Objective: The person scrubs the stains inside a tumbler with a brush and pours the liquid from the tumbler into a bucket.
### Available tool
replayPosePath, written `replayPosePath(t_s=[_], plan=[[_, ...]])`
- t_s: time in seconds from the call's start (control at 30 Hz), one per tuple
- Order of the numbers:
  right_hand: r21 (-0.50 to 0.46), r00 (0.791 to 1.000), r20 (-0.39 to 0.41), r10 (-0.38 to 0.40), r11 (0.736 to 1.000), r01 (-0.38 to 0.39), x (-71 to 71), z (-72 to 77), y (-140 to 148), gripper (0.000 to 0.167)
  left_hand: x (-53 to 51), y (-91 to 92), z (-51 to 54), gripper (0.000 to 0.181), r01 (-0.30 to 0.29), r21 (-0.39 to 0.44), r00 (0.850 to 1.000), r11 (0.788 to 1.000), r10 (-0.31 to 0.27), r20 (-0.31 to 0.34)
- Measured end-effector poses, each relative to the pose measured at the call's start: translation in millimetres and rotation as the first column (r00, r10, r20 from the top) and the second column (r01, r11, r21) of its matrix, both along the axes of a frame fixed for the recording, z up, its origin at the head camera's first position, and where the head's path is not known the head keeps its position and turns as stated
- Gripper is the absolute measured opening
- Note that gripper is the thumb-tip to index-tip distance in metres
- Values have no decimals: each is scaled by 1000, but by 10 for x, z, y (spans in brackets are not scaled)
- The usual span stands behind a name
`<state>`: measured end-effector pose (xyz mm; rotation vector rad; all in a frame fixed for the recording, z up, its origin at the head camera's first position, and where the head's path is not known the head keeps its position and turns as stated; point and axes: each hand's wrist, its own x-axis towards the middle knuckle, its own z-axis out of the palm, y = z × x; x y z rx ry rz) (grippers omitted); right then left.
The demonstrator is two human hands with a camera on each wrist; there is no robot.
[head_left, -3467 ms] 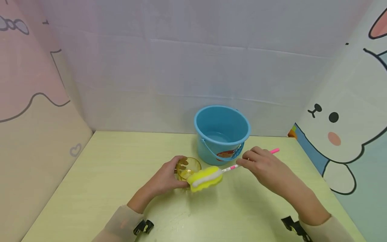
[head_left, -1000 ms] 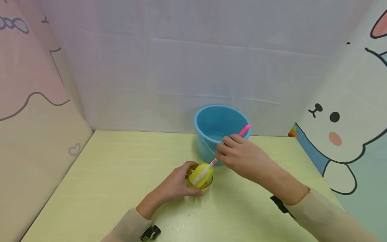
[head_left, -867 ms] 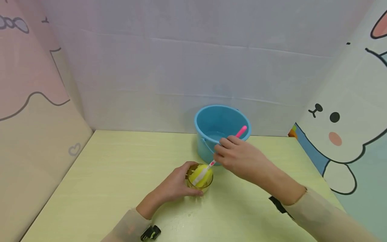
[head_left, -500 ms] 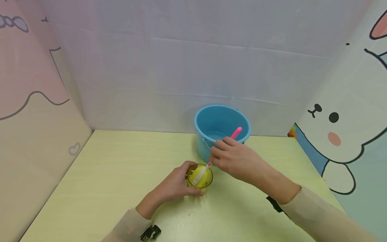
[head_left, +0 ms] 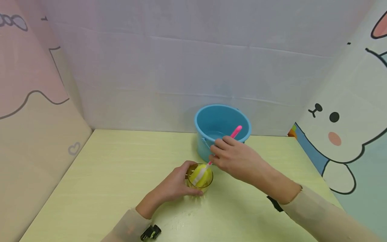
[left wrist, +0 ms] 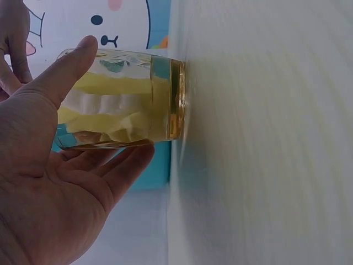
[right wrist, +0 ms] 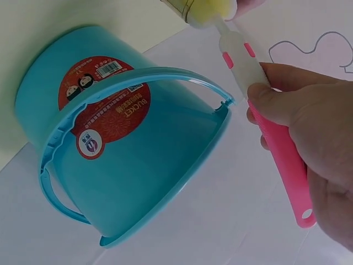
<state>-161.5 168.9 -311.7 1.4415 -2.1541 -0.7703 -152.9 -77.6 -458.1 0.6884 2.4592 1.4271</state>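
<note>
My left hand (head_left: 173, 185) curls round an amber see-through glass (left wrist: 160, 99), thumb on the near side and fingers on the far side. The glass stands upright on the table. Inside it sits the yellow and white sponge head (head_left: 201, 176) of a cup brush, pressed against the walls. Above and to the right, my right hand (head_left: 235, 159) pinches the brush's pink and white handle (right wrist: 281, 157) between thumb and fingers. That handle slants up to the right, its pink end in front of the bucket's opening in the head view.
A blue bucket (head_left: 203, 146) stands just behind the glass, close to my right hand; its handle (right wrist: 160, 73) hangs down over the labelled side. The pale yellow table (head_left: 121, 158) runs back to a whitish sheet (head_left: 181, 67). Printed panels (head_left: 356, 134) flank it.
Over the earlier frames the glass moved slightly right and the sponge head went down into it. In the last second my right hand shifted slightly left, turning the handle a little.
</note>
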Motion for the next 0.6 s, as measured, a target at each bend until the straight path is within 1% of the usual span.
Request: replayPosePath(t_s=[0.27,0.5,0.6], plan=[[30,1000,-28,1,1000,0,31,46,-52,36,-2,-3,-1,91,8,7,1000,1000,-8,0],[59,1000,-10,-5,998,5,45,78,-75,46,0,-2,-2,91,7,1,1000,1000,-7,-17],[51,1000,4,-2,999,2,43,82,-68,45,0,-1,-4,92,7,-2,1000,1000,-7,-20]])
